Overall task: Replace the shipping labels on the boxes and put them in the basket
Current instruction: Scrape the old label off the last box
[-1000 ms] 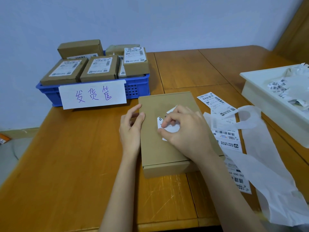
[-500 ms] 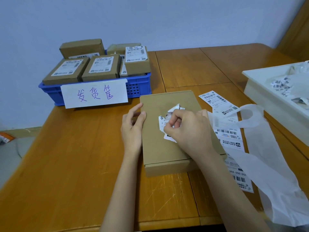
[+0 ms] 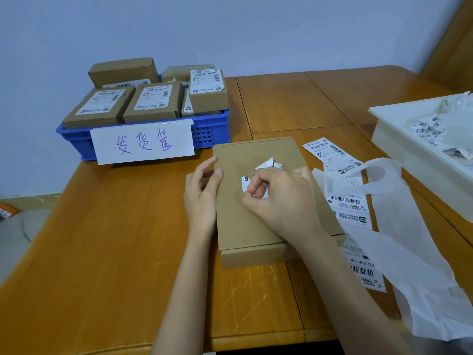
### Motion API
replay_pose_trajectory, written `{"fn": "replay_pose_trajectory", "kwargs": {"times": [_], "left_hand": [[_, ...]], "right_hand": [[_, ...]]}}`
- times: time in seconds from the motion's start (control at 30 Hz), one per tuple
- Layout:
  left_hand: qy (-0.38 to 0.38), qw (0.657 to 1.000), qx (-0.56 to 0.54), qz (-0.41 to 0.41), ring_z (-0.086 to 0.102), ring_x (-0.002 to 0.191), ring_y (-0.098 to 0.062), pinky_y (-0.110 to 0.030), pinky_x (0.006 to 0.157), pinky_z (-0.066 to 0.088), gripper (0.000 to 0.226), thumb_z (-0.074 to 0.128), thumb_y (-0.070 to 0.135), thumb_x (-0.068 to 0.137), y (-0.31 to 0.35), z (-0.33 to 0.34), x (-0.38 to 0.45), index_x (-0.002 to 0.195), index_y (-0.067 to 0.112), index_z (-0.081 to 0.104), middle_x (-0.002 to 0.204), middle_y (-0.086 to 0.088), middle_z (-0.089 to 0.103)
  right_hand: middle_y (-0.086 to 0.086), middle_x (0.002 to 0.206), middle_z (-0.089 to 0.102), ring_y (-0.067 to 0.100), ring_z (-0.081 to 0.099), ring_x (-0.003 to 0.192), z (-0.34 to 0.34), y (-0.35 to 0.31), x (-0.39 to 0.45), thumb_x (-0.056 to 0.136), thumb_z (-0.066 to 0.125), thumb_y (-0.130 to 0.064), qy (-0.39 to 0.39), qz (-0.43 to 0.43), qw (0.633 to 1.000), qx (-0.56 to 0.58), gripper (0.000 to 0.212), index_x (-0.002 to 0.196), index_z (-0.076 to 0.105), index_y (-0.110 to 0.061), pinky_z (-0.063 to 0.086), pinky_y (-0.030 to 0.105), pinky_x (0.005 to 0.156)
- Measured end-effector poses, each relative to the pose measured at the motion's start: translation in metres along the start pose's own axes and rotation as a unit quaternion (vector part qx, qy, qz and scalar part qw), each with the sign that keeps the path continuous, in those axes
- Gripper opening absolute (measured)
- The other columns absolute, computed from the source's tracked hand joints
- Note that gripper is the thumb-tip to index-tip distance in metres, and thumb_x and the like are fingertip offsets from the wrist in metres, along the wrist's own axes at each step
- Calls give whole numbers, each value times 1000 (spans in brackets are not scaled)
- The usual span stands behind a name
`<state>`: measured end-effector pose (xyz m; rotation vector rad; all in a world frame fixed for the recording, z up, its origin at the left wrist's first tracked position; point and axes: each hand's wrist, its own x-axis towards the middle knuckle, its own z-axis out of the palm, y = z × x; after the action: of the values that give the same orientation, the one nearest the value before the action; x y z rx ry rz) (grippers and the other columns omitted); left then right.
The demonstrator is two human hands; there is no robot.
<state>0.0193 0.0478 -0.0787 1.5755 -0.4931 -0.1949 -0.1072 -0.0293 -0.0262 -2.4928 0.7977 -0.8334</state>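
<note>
A flat brown cardboard box lies on the wooden table in front of me. My right hand is on top of it, fingers curled, pinching a crumpled white old label that is partly peeled off the lid. My left hand rests against the box's left edge with its fingers loosely bent. A blue basket at the back left holds several labelled boxes and carries a white paper sign. A strip of fresh shipping labels lies to the right of the box.
A white tray with crumpled label scraps sits at the right edge. White backing paper trails from the label strip toward the near right corner. The wall stands just behind the basket.
My right hand has pulled the old label up off the lid and crumpled it further. The left hand has stayed at the box's left edge.
</note>
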Motion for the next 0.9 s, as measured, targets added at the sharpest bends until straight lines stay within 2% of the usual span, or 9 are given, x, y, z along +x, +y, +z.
{"fn": "replay_pose_trajectory", "kwargs": {"times": [0.1,0.17,0.27,0.33,0.57,0.7,0.77,0.9], "left_hand": [[1,1000,2,1,56,90,11,-4,74,42,30,61,22,97,1,1,0,127,29,66,112,6,57],[3,1000,4,1,56,92,7,-4,75,42,30,61,23,98,0,1,0,127,30,65,111,7,56],[0,1000,10,2,55,89,14,-4,75,41,30,60,24,98,-1,0,1,127,31,65,113,6,57],[-1,1000,14,1,54,87,17,-3,74,41,31,60,24,98,-1,0,1,128,30,65,115,4,57],[2,1000,18,6,54,86,19,-2,73,40,31,59,21,98,0,-1,-1,128,26,65,117,0,57],[7,1000,8,3,57,92,6,-4,75,41,30,60,21,98,2,0,-2,127,27,66,113,2,57],[8,1000,6,3,57,94,4,-3,74,41,30,60,21,98,3,1,-2,127,26,65,113,3,57],[2,1000,6,0,58,98,-1,-4,75,42,30,60,23,98,1,0,-1,127,27,66,118,-2,59]], "right_hand": [[-14,50,50,8,52,57,-2,4,1,72,67,-21,20,17,1000,14,20,61,52,-27,29,27,79],[-14,52,51,5,52,58,-2,3,0,71,68,-27,16,7,1000,18,19,61,52,-28,29,27,79],[-14,57,53,0,48,57,-2,3,-1,72,73,-38,2,-16,1000,9,17,66,59,-30,26,27,78],[-13,59,54,0,51,60,-1,2,0,74,73,-38,-5,-10,1000,17,16,67,61,-31,26,27,79],[-12,57,61,5,55,65,2,-1,1,75,68,-26,-14,6,999,34,13,64,61,-29,28,21,83],[-9,54,58,10,53,62,2,3,2,76,66,-18,4,6,1000,30,16,63,60,-26,31,21,84],[-11,54,56,8,52,62,0,3,2,74,67,-23,6,14,999,43,16,63,59,-28,34,24,85],[-13,61,58,4,54,66,-1,0,2,73,72,-38,-9,5,1000,18,15,68,62,-28,27,25,84]]}}
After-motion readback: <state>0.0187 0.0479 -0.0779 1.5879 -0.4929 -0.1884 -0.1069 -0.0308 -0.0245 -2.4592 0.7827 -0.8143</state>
